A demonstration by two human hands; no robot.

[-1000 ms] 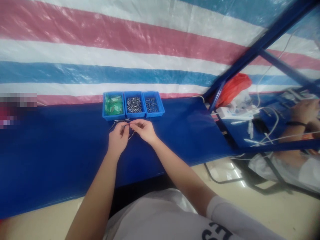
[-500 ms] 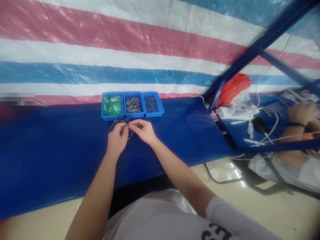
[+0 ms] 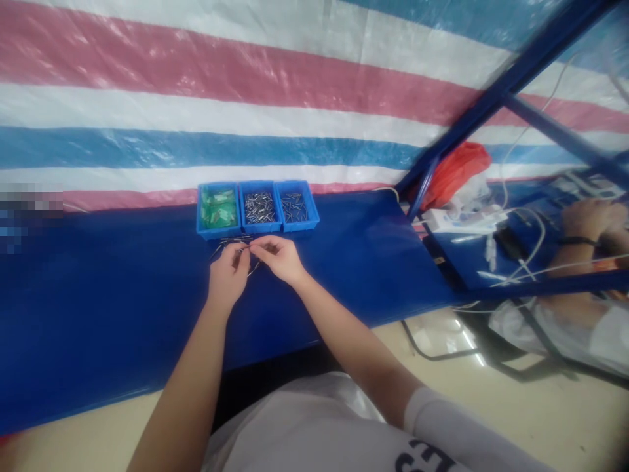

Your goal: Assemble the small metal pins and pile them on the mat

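Observation:
Just in front of three blue bins, my left hand (image 3: 228,274) and my right hand (image 3: 279,257) meet at the fingertips. Both are pinched closed around something too small to make out. Thin metal pieces (image 3: 223,242) lie on the blue table (image 3: 122,295) behind and beneath the fingers. The left bin (image 3: 219,232) contains green translucent packets, the middle bin (image 3: 262,227) many small metal pieces, and the right bin (image 3: 301,226) fewer thin dark pieces.
A blue metal frame (image 3: 472,105) rises at the table's right end. Beyond it are a red bag (image 3: 457,174), a white power strip (image 3: 464,221), cables and a person's hands (image 3: 592,219). A striped sheet (image 3: 295,78) hangs behind the table.
The whole view has shifted slightly, with bins and hands a little further left in the picture. My hands keep the same pinched pose.

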